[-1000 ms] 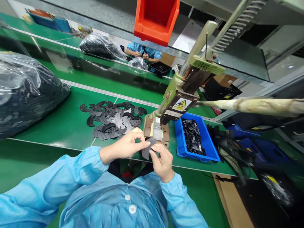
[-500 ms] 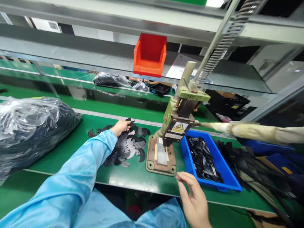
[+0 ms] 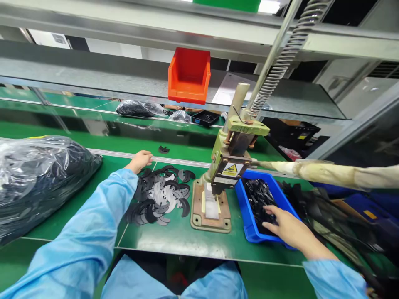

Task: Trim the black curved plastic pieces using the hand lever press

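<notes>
My left hand (image 3: pixel 140 161) reaches across to the far left edge of a pile of flat black crescent pieces (image 3: pixel 160 196) on the green bench, fingers curled, nothing visible in them. One black crescent piece (image 3: pixel 163 149) lies alone on the belt just beyond that hand. My right hand (image 3: pixel 285 227) is inside the blue bin (image 3: pixel 249 226), fingers stretched over the small black parts (image 3: pixel 258 195) in it. Between my hands stands a green hand press (image 3: pixel 231 164) on its base plate (image 3: pixel 210 222).
The press's long wrapped lever (image 3: pixel 327 174) sticks out to the right above the bin. A big clear bag of black parts (image 3: pixel 37 178) lies at left. A red bin (image 3: pixel 188 77) sits on the shelf above. Dark strips (image 3: pixel 330 224) are heaped at right.
One second ago both hands held a black piece near the press. Since then my left hand reached over the pile to the belt edge and my right hand moved into the blue bin.
</notes>
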Demonstrator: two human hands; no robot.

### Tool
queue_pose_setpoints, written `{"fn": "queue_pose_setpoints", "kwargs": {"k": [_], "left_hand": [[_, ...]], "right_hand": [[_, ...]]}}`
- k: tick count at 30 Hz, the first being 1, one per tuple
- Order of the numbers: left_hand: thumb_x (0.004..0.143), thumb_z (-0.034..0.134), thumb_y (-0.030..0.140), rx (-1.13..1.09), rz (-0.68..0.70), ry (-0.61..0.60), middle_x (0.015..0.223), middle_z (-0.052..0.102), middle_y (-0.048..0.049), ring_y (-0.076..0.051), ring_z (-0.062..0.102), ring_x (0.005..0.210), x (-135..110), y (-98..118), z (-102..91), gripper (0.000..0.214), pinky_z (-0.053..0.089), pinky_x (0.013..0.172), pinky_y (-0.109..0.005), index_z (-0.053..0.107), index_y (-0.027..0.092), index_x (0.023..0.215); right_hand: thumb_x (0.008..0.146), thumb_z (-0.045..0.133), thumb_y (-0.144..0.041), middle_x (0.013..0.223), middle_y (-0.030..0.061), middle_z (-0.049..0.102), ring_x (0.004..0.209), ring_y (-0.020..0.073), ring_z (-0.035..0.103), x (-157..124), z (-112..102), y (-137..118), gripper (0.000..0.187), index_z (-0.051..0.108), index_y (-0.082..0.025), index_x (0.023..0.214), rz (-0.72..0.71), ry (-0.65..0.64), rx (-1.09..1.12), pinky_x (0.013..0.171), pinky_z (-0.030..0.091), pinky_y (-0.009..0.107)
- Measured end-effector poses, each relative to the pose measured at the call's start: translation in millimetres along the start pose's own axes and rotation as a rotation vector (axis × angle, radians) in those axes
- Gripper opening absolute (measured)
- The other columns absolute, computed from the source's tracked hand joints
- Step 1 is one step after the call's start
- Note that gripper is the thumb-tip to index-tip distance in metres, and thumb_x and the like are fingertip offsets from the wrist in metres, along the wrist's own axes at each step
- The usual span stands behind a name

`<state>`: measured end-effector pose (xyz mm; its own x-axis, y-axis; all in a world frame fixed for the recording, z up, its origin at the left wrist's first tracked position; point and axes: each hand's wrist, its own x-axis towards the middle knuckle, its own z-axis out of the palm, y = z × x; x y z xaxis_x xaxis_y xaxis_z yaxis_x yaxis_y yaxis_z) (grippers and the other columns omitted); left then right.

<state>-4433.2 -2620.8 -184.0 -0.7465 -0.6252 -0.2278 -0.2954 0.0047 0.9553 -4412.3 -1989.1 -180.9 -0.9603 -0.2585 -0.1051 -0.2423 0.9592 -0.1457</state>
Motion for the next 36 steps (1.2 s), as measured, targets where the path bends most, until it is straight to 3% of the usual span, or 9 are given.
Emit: {"fn": "queue_pose_setpoints", "kwargs": {"k": [2, 6, 10, 13, 15, 23, 28, 32, 36], "left_hand": [[0.099, 0.072, 0.015, 0.029, 0.03, -0.058, 0.11, 0.077, -0.0059, -0.013, 0.073, 0.095, -21.2, -0.7, -21.0, 0.018, 0.058, 0.082, -0.021, 0.069, 0.011, 0.117], [0.104, 0.067, 0.024, 0.094, 0.077, -0.151, 0.12, 0.081, 0.0009, -0.014, 0.075, 0.105, -64.2, -19.7, -51.5, 0.009, 0.059, 0.087, -0.023, 0.073, 0.022, 0.11], [0.093, 0.078, 0.052, 0.095, 0.116, -0.297, 0.123, 0.083, 0.0069, -0.019, 0.077, 0.112, -97.1, -46.2, -55.6, 0.023, 0.063, 0.092, -0.028, 0.077, 0.035, 0.109], [0.072, 0.09, 0.069, 0.049, 0.162, -0.365, 0.124, 0.083, -0.0022, -0.026, 0.078, 0.114, -126.8, -54.2, -40.6, 0.055, 0.067, 0.09, -0.035, 0.078, 0.032, 0.111], [0.066, 0.091, 0.073, 0.018, 0.183, -0.417, 0.126, 0.081, -0.0096, -0.031, 0.078, 0.116, -149.5, -52.6, -26.6, 0.068, 0.069, 0.09, -0.039, 0.077, 0.026, 0.114], [0.081, 0.082, 0.071, -0.004, 0.345, -0.644, 0.12, 0.08, -0.0143, -0.03, 0.078, 0.108, -229.3, -41.3, 36.6, 0.061, 0.067, 0.09, -0.043, 0.077, 0.021, 0.115], [0.1, 0.07, 0.05, 0.03, 0.624, -0.72, 0.118, 0.078, -0.0093, -0.023, 0.076, 0.104, -270.2, -49.8, 78.6, 0.036, 0.064, 0.096, -0.042, 0.074, 0.023, 0.123], [0.103, 0.068, 0.035, 0.04, 0.857, -0.725, 0.124, 0.074, -0.01, -0.019, 0.075, 0.098, -293.0, -58.9, 91.2, 0.037, 0.064, 0.091, -0.037, 0.068, 0.026, 0.139], [0.103, 0.069, 0.025, 0.074, 0.97, -0.705, 0.114, 0.076, -0.0082, -0.019, 0.073, 0.104, -302.9, -69.5, 80.8, 0.024, 0.061, 0.092, -0.035, 0.076, 0.026, 0.125]], "right_hand": [[0.083, 0.076, -0.037, 0.115, 0.0111, 0.08, 0.101, 0.0269, 0.077, 8.4, -0.1, -12.9, 0.053, 0.066, -0.021, 0.133, 0.008, -0.14, -0.087, 0.088, 0.059, 0.038], [0.092, 0.073, -0.035, 0.104, 0.0086, 0.078, 0.094, 0.0203, 0.073, 12.5, 6.1, -27.7, 0.034, 0.068, -0.019, 0.121, 0.076, -0.196, -0.106, 0.087, 0.055, 0.034], [0.101, 0.067, -0.048, 0.113, 0.0062, 0.073, 0.101, 0.0184, 0.07, 14.5, 11.0, -25.9, 0.035, 0.069, -0.017, 0.117, 0.129, -0.241, -0.095, 0.095, 0.06, 0.041], [0.1, 0.068, -0.048, 0.117, 0.0066, 0.073, 0.105, 0.0193, 0.07, 14.6, 10.0, -30.2, 0.036, 0.069, -0.017, 0.118, 0.142, -0.243, -0.092, 0.097, 0.062, 0.043], [0.1, 0.069, -0.047, 0.116, 0.0065, 0.073, 0.105, 0.0193, 0.071, 13.1, 6.4, -34.5, 0.035, 0.07, -0.017, 0.117, 0.148, -0.218, -0.091, 0.097, 0.062, 0.043], [0.105, 0.057, -0.034, 0.108, 0.0105, 0.076, 0.104, 0.0211, 0.072, -23.3, -25.3, -45.3, 0.024, 0.07, -0.016, 0.114, 0.149, 0.141, 0.015, 0.099, 0.057, 0.039], [0.109, 0.043, -0.03, 0.127, 0.0108, 0.073, 0.12, 0.0204, 0.068, -71.3, -17.3, -103.3, 0.035, 0.067, -0.02, 0.133, -0.104, 0.271, 0.212, 0.108, 0.053, 0.035], [0.11, 0.046, -0.034, 0.122, 0.0096, 0.073, 0.112, 0.0204, 0.069, -107.6, 6.7, -158.0, 0.036, 0.066, -0.026, 0.139, -0.451, 0.234, 0.627, 0.102, 0.056, 0.04], [0.107, 0.056, -0.04, 0.098, 0.0034, 0.073, 0.085, 0.0153, 0.068, -121.4, 38.2, -186.3, 0.024, 0.061, -0.025, 0.125, -0.355, 0.023, 1.069, 0.081, 0.058, 0.033]]}}
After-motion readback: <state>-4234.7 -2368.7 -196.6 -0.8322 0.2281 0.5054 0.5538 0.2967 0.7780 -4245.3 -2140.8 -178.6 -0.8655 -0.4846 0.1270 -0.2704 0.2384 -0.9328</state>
